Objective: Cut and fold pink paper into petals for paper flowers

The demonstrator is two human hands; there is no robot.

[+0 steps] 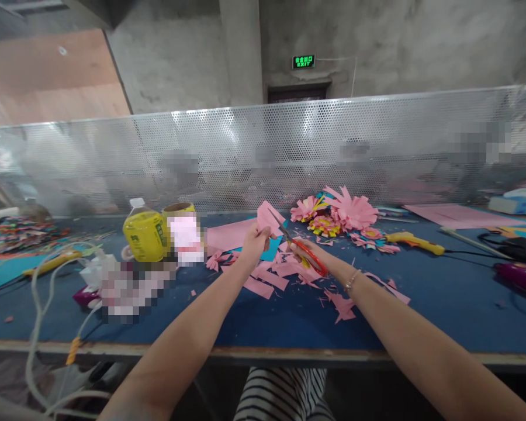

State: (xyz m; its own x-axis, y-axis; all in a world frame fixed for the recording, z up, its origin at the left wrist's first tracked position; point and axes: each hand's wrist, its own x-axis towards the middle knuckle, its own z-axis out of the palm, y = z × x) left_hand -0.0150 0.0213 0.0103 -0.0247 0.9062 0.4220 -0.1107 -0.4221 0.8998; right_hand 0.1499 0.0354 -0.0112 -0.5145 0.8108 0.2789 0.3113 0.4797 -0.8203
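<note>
My left hand (pixel 258 238) pinches a folded piece of pink paper (pixel 269 216) above the middle of the table. Red-handled scissors (pixel 311 257) are in my right hand (pixel 301 248), with its fingers closed around the handles. The scissor blades point up and left, and reach the right side of the pink piece. Below both hands lie pink paper strips and scraps (pixel 258 287), with a bit of blue paper (pixel 270 249) among them. Just behind and right of my right hand sits a pile of pink, yellow and blue paper flowers (pixel 350 209).
A yellow-labelled bottle (pixel 145 234) and a tape roll (pixel 179 208) stand at the left. Yellow glue guns lie at the right (pixel 416 242) and far left (pixel 52 264). White cables (pixel 35 310) hang over the left front edge. A perforated metal screen (pixel 245 158) runs behind the blue table (pixel 289 336).
</note>
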